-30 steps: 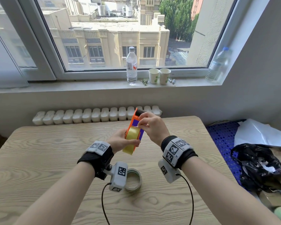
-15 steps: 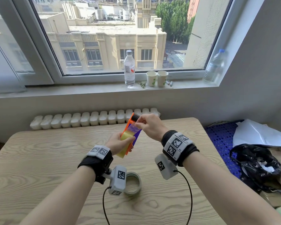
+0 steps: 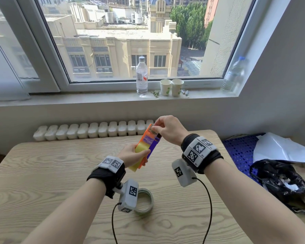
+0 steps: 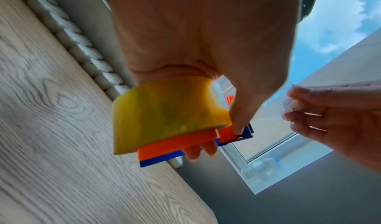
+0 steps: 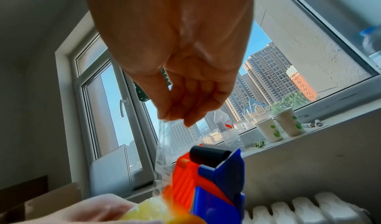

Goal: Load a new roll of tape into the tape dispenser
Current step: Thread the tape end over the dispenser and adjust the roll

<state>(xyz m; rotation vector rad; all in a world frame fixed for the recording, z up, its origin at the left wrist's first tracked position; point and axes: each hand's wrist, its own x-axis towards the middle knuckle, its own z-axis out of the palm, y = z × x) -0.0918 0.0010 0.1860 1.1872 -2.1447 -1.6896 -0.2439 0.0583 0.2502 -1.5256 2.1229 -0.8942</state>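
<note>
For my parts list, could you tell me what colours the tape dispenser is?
Orange and blue tape dispenser; right wrist view.

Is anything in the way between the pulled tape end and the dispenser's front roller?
Nothing visible. The right hand pinches the tape end just above the black roller; the left hand holds the dispenser.

Yellow roll [image 3: 142,150] in tilted orange-blue dispenser [image 3: 152,147]
</note>
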